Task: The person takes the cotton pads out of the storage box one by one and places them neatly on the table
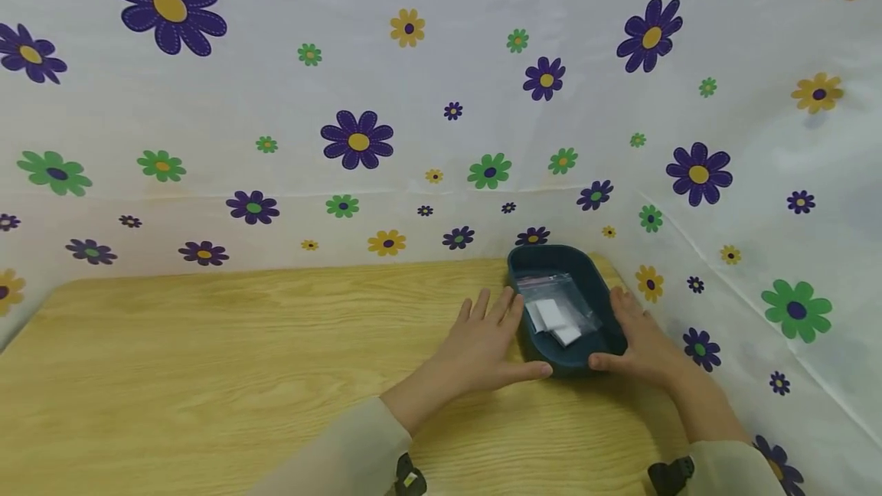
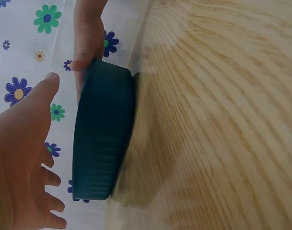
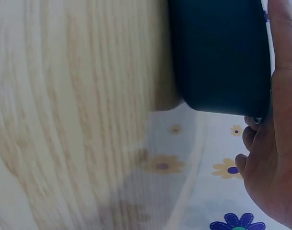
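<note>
A dark teal plastic bin (image 1: 586,347) with rounded corners stands at the table's far right corner. Inside it lies a clear zip bag (image 1: 577,303) along with several small white flat pieces (image 1: 550,314), and I cannot tell whether these are in the bag. My left hand (image 1: 482,347) is at the bin's left side, its fingers spread and straight and its thumb pointing toward the front edge. In the left wrist view this hand looks slightly apart from the bin wall. My right hand (image 1: 641,343) touches the right rim, fingers extended along the side, thumb near the front corner.
The wooden table (image 1: 241,358) stretches off to the left. A white flowered sheet (image 1: 427,83) hangs behind the table and along its right side, close to the bin and my right hand. Dark straps (image 1: 671,474) show at both cuffs.
</note>
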`<state>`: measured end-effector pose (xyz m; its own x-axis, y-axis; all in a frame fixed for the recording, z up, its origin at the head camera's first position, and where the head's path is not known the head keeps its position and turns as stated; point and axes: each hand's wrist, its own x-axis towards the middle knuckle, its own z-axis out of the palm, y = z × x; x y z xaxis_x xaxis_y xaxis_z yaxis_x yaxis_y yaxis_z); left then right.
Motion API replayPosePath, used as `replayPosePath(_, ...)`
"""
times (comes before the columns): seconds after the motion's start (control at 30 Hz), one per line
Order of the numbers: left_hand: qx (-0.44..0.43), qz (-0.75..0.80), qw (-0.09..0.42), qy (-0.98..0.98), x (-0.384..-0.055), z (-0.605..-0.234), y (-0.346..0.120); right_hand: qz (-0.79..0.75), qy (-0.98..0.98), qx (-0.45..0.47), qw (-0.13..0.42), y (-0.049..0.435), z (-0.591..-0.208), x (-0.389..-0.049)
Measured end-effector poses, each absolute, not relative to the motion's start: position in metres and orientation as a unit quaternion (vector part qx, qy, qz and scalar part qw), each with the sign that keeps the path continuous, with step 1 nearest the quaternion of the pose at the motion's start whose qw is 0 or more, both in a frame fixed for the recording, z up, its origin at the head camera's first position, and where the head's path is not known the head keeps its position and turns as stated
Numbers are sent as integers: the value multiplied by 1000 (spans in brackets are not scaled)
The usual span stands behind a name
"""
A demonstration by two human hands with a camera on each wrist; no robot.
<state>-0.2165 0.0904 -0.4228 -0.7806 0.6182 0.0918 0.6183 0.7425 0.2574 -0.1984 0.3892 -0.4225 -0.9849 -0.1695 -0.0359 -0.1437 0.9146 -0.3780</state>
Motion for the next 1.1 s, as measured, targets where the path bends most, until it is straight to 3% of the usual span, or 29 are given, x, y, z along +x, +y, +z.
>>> replayPosePath(0.4,-243,-81,9,-967,-225,-434,117,-185,980,-70,32,381,-430,-199)
replayPosePath(1.1,-244,-27,27,-969,-228,-440,110,-177,980,-89,5,350,-433,-195)
